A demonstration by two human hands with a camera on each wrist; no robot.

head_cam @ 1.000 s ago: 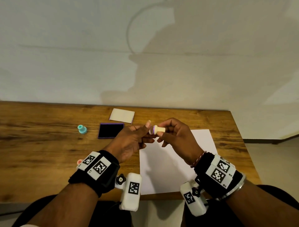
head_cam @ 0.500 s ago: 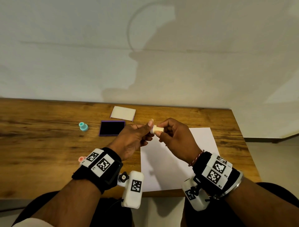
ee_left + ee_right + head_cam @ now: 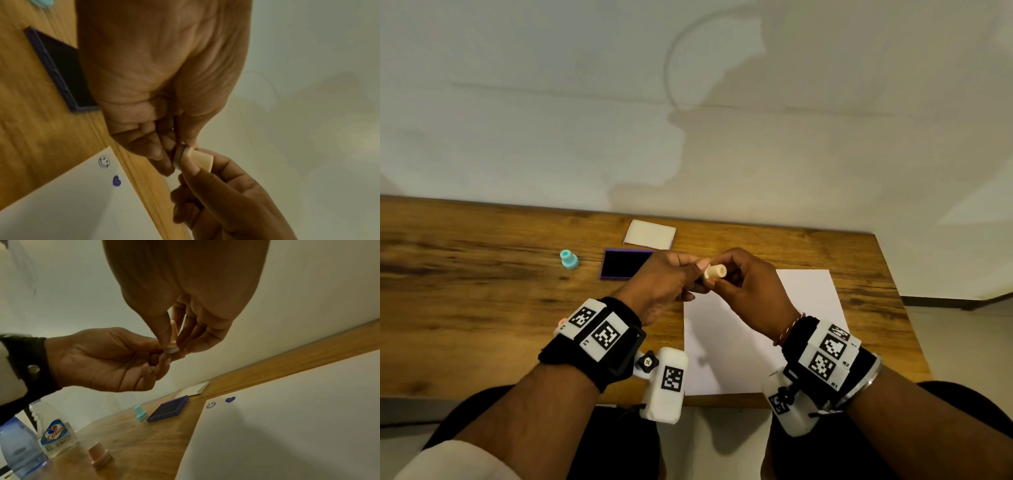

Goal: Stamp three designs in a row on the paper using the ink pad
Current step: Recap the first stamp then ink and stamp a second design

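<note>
A small cream stamp is held in the air between both hands, above the far left part of the white paper. My right hand pinches its flared handle. My left hand pinches the pale ringed end with thumb and fingertips. The stamp points down toward the left fingers. Near the paper's far edge are a smiley print and a blue heart print. The open purple ink pad lies left of the hands.
The ink pad's lid lies behind it. A teal stamp stands to the pad's left. A pink stamp stands near the table's front, beside a clear bottle and a blue bottle. The wall runs behind the table.
My left fingers have closed over the stamp's purple-ringed end, which showed a second ago. Both hands stay together above the paper's far left part.
</note>
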